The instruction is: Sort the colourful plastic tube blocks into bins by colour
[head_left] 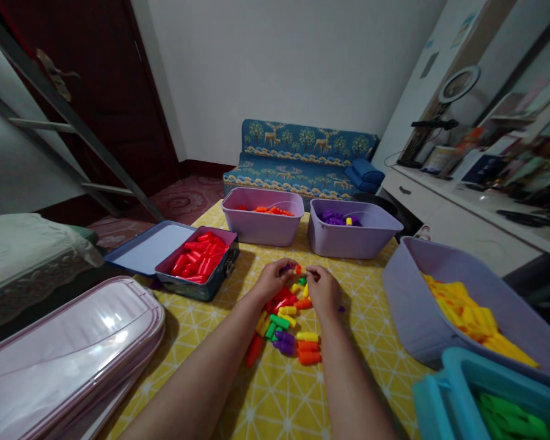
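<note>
Both my hands rest at the far side of a pile of small coloured plastic pegs (286, 327) on a yellow patterned tablecloth (275, 397). My left hand (272, 280) is closed in a pinch, with a purple peg (287, 267) at its fingertips. My right hand (324, 290) is curled over the pile, fingers bent down among yellow and green pegs; whether it grips one is hidden. The pile holds red, orange, yellow, green and purple pegs.
An open tin (211, 287) holds red pegs. Lilac bins hold orange pegs (261, 229), purple pegs (348, 241) and yellow pegs (421, 318). A teal bin (453, 379) has green pegs. A pink case (68, 354) lies left.
</note>
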Demonstrator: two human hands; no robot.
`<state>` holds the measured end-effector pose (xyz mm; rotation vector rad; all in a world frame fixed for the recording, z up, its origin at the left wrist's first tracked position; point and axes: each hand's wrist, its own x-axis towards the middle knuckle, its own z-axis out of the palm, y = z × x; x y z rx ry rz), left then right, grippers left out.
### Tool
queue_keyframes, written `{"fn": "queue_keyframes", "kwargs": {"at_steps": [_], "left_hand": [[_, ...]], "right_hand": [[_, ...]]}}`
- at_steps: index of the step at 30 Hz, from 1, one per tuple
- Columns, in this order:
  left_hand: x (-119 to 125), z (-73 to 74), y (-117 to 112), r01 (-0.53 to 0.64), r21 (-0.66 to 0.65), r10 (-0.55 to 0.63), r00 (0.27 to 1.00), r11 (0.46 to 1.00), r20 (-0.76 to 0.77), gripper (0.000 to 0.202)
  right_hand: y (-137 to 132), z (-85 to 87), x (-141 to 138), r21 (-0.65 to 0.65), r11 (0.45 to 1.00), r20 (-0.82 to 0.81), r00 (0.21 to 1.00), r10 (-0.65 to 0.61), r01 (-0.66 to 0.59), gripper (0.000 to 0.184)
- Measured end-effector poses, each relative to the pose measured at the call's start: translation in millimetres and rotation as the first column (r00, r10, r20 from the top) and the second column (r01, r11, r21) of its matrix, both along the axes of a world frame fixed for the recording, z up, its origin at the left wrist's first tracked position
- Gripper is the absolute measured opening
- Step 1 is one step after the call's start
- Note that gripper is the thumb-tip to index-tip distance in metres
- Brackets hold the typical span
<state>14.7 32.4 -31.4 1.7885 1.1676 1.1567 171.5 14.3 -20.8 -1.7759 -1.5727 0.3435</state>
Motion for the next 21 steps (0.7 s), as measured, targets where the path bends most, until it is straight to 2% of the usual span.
{"fn": "queue_keyframes", "kwargs": {"at_steps": [5, 10, 12, 14, 17, 21], "left_hand": [[3.7, 7.7, -0.7, -0.055, -0.061, 0.058, 0.997, 0.997, 0.041, 0.025], [2.5, 2.7, 1.7, -0.071, -0.017, 0.071, 0.997, 0.997, -0.004, 0.04], [1.0, -0.5, 3.0, -0.05, 0.012, 0.05, 0.999, 0.999, 0.006, 0.033], [-0.1, -2.3, 3.8, -0.025, 0.016, 0.025, 0.999, 1.0, 0.022, 0.021], [-0.3, -1.9, 3.3, -0.013, -0.026, 0.014, 1.0, 1.0, 0.02, 0.019], [0.0, -0.4, 1.3, -0.044, -0.059, 0.045, 0.999, 0.997, 0.022, 0.018]], "right_hand": [[1.0, 1.4, -5.6, 0.022, 0.997, 0.017, 0.997, 0.071, -0.071, 0.02], [2.4, -3.7, -12.7, 0.105, 0.969, -0.036, 0.973, 0.228, -0.223, 0.025], [3.5, -5.8, -13.6, 0.133, 0.961, -0.103, 0.962, 0.255, -0.24, 0.027], [6.1, -3.5, -14.3, 0.193, 0.964, -0.164, 0.962, 0.216, -0.184, 0.027], [16.6, 16.1, -18.5, 0.326, 0.945, -0.222, 0.97, 0.102, -0.024, 0.028], [47.4, 68.4, -28.1, 0.499, 0.852, -0.212, 0.976, -0.054, 0.155, 0.028]]}}
